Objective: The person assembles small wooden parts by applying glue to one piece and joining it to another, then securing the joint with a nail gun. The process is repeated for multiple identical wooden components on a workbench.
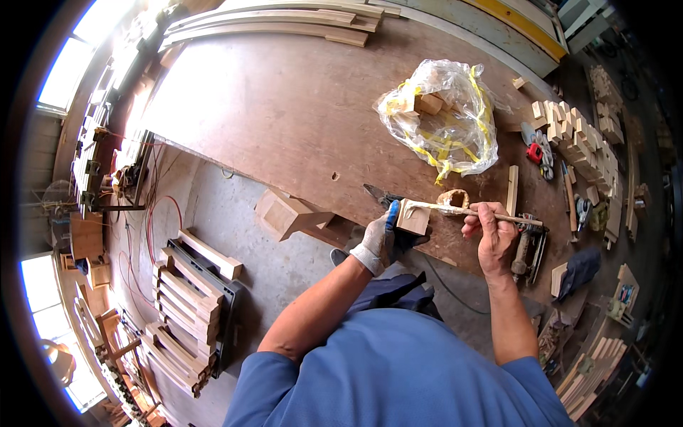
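My left hand [376,240] wears a pale glove with blue on a fingertip and is closed on a small wooden block [413,219] at the near edge of the bench. In my bare right hand [491,235] is a thin wooden stick [459,209]. Its pale, smeared tip reaches to the top of the block. Just beyond the stick stands a small round pot [454,199] with a crusted tan rim. Behind the block lies a dark pointed metal tool [382,193], partly hidden. To the right of my right hand is a metal power tool [525,249].
A clear plastic bag [437,117] with yellow bands holds wooden pieces on the brown bench [284,107]. Long curved strips [277,25] lie at the far edge. Stacked blocks [580,139] stand at right. Left of me, wooden parts [188,299] rest on a dark stand.
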The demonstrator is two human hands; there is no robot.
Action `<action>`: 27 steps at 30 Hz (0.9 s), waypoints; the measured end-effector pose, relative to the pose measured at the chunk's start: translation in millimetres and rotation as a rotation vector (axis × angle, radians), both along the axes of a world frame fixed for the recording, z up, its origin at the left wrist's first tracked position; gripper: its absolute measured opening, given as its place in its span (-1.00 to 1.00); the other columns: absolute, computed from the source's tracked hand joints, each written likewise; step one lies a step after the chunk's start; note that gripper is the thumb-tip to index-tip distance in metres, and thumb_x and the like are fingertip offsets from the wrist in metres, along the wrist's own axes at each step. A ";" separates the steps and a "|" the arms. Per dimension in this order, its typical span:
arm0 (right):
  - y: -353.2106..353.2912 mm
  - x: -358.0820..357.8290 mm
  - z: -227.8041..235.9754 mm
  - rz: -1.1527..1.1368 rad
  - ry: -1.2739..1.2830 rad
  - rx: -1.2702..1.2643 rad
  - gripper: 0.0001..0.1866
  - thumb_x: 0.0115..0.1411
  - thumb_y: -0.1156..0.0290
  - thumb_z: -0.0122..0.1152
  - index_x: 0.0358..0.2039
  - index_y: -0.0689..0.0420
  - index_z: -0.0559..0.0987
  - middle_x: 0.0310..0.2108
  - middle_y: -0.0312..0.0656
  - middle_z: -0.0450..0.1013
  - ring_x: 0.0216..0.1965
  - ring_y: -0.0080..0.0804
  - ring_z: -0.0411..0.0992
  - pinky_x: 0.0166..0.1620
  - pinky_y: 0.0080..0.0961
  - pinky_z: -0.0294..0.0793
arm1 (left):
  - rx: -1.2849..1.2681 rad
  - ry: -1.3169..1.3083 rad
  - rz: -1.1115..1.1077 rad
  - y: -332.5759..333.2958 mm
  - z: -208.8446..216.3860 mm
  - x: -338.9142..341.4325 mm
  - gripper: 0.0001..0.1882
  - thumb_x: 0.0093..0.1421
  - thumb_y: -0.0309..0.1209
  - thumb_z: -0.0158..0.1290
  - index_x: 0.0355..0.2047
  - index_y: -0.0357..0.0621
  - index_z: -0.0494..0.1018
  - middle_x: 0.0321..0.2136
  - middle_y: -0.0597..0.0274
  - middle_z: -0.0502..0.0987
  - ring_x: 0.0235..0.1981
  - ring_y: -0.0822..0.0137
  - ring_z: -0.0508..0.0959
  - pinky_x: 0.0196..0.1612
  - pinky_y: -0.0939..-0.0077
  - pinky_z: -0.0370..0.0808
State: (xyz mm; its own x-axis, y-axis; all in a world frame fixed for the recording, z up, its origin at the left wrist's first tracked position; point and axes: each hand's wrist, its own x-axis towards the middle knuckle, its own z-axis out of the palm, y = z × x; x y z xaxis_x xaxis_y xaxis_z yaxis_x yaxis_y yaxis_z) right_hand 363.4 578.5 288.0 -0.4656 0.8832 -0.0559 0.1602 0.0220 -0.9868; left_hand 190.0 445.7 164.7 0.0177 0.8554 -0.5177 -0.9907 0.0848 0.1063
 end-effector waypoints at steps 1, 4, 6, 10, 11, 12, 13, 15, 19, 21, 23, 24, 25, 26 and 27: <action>-0.4 -0.1 0.6 0.000 -0.002 0.005 -0.67 0.55 0.25 0.09 -0.18 0.29 0.62 -0.47 -0.18 0.57 -0.50 -0.53 0.55 -0.43 -0.60 0.54 | -0.001 0.001 0.002 -0.2 0.0 -0.4 -0.40 0.53 0.05 -0.11 0.30 -0.18 0.38 0.20 -0.13 0.52 0.17 -0.18 0.55 0.25 -0.22 0.49; -1.0 1.0 0.6 -0.004 -0.002 0.015 -0.67 0.55 0.26 0.09 -0.19 0.28 0.62 -0.48 -0.19 0.57 -0.50 -0.53 0.55 -0.43 -0.60 0.54 | 0.073 -0.045 0.057 1.1 -3.9 -0.4 -0.40 0.53 0.05 -0.11 0.30 -0.18 0.39 0.19 -0.13 0.53 0.14 -0.18 0.57 0.25 -0.22 0.48; -0.3 3.2 -1.7 -0.011 0.004 0.017 -0.67 0.55 0.25 0.09 -0.20 0.28 0.62 -0.48 -0.19 0.57 -0.50 -0.53 0.55 -0.43 -0.60 0.55 | 0.073 -0.032 0.055 0.4 -3.5 -2.0 -0.40 0.53 0.04 -0.11 0.30 -0.19 0.39 0.18 -0.12 0.53 0.13 -0.18 0.58 0.25 -0.21 0.48; 3.0 8.2 -2.3 -0.025 -0.008 0.020 -0.67 0.55 0.25 0.09 -0.20 0.28 0.62 -0.48 -0.20 0.57 -0.50 -0.54 0.55 -0.42 -0.61 0.55 | 0.041 0.018 0.056 1.5 -5.0 -5.6 -0.41 0.54 0.04 -0.16 0.30 -0.17 0.38 0.17 -0.13 0.54 0.14 -0.26 0.56 0.26 -0.27 0.46; 3.6 9.7 -1.5 -0.026 -0.018 0.026 -0.66 0.55 0.25 0.08 -0.20 0.28 0.62 -0.48 -0.20 0.57 -0.50 -0.55 0.55 -0.42 -0.62 0.55 | 0.052 0.015 0.058 1.0 -5.7 -6.7 -0.40 0.54 0.04 -0.16 0.30 -0.17 0.37 0.18 -0.13 0.54 0.14 -0.25 0.56 0.26 -0.28 0.45; 3.8 10.5 -0.5 -0.028 -0.029 0.033 -0.66 0.55 0.25 0.08 -0.20 0.28 0.62 -0.48 -0.20 0.57 -0.50 -0.55 0.55 -0.42 -0.62 0.55 | 0.063 0.012 0.059 0.4 -6.3 -7.8 -0.40 0.54 0.04 -0.16 0.31 -0.17 0.37 0.18 -0.14 0.54 0.15 -0.25 0.56 0.26 -0.28 0.45; 3.4 10.6 0.4 -0.024 -0.037 0.048 -0.67 0.55 0.25 0.09 -0.19 0.28 0.63 -0.48 -0.21 0.57 -0.50 -0.56 0.55 -0.41 -0.63 0.55 | 0.074 0.008 0.059 1.0 -4.8 -8.6 -0.40 0.54 0.04 -0.16 0.32 -0.17 0.36 0.18 -0.14 0.53 0.15 -0.25 0.56 0.26 -0.28 0.45; 2.0 10.1 2.8 -0.015 -0.054 0.078 -0.69 0.54 0.27 0.11 -0.19 0.28 0.63 -0.47 -0.21 0.57 -0.50 -0.57 0.55 -0.40 -0.64 0.55 | 0.060 0.016 0.064 2.1 -1.4 -8.1 -0.39 0.54 0.05 -0.15 0.33 -0.18 0.35 0.19 -0.14 0.52 0.17 -0.25 0.55 0.26 -0.27 0.45; -4.0 10.5 9.6 0.040 -0.038 0.156 -0.75 0.52 0.36 0.11 -0.19 0.30 0.62 -0.40 -0.19 0.58 -0.45 -0.56 0.56 -0.36 -0.63 0.57 | 0.056 0.000 0.069 2.2 0.2 -9.7 -0.37 0.54 0.06 -0.14 0.34 -0.19 0.33 0.22 -0.14 0.50 0.20 -0.22 0.53 0.25 -0.26 0.47; -7.3 9.3 18.4 0.083 -0.018 0.230 -0.77 0.51 0.41 0.09 -0.19 0.31 0.61 -0.36 -0.19 0.58 -0.42 -0.56 0.56 -0.33 -0.63 0.58 | 0.055 0.023 0.077 1.4 0.0 -10.6 -0.38 0.54 0.06 -0.14 0.33 -0.19 0.34 0.21 -0.14 0.50 0.19 -0.21 0.53 0.24 -0.25 0.47; -8.1 8.6 19.7 0.155 -0.035 0.303 -0.80 0.47 0.46 0.07 -0.22 0.31 0.61 -0.35 -0.15 0.56 -0.41 -0.51 0.56 -0.32 -0.58 0.57 | 0.030 0.023 0.095 2.9 0.1 -10.0 -0.38 0.54 0.06 -0.14 0.32 -0.19 0.34 0.19 -0.13 0.51 0.17 -0.19 0.54 0.24 -0.25 0.48; -8.8 8.6 22.2 0.197 -0.055 0.340 -0.79 0.46 0.45 0.07 -0.22 0.31 0.61 -0.36 -0.15 0.55 -0.41 -0.50 0.56 -0.32 -0.57 0.58 | 0.002 0.013 0.112 3.8 0.1 -9.3 -0.39 0.54 0.06 -0.14 0.31 -0.19 0.35 0.18 -0.12 0.52 0.16 -0.18 0.55 0.24 -0.24 0.49; -9.5 8.7 23.7 0.240 -0.075 0.376 -0.78 0.46 0.44 0.07 -0.23 0.31 0.61 -0.36 -0.14 0.55 -0.41 -0.49 0.56 -0.32 -0.56 0.58 | -0.025 0.003 0.129 4.3 -0.3 -9.1 -0.39 0.54 0.06 -0.14 0.31 -0.19 0.35 0.17 -0.12 0.53 0.15 -0.17 0.56 0.23 -0.23 0.49; -12.0 11.0 23.3 0.272 -0.095 0.386 -0.79 0.43 0.47 0.06 -0.25 0.31 0.61 -0.37 -0.12 0.54 -0.42 -0.49 0.55 -0.33 -0.56 0.57 | -0.015 0.018 0.130 4.2 -0.7 -9.6 -0.39 0.54 0.05 -0.14 0.30 -0.20 0.35 0.16 -0.11 0.53 0.14 -0.16 0.56 0.22 -0.21 0.51; -14.3 11.1 25.6 0.294 -0.084 0.396 -0.81 0.42 0.50 0.07 -0.26 0.30 0.61 -0.38 -0.12 0.54 -0.43 -0.47 0.56 -0.35 -0.54 0.56 | -0.006 0.033 0.130 3.8 -1.1 -10.4 -0.40 0.55 0.05 -0.14 0.30 -0.20 0.36 0.15 -0.10 0.54 0.13 -0.15 0.57 0.21 -0.19 0.52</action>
State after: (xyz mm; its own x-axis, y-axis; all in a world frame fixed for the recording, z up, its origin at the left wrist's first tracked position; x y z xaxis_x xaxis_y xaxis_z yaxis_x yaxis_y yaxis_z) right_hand 374.6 564.3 313.7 -0.7063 0.6764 0.2089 0.1697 0.4482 -0.8777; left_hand 179.6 449.6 163.5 -0.1105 0.8463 -0.5211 -0.9894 -0.0439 0.1385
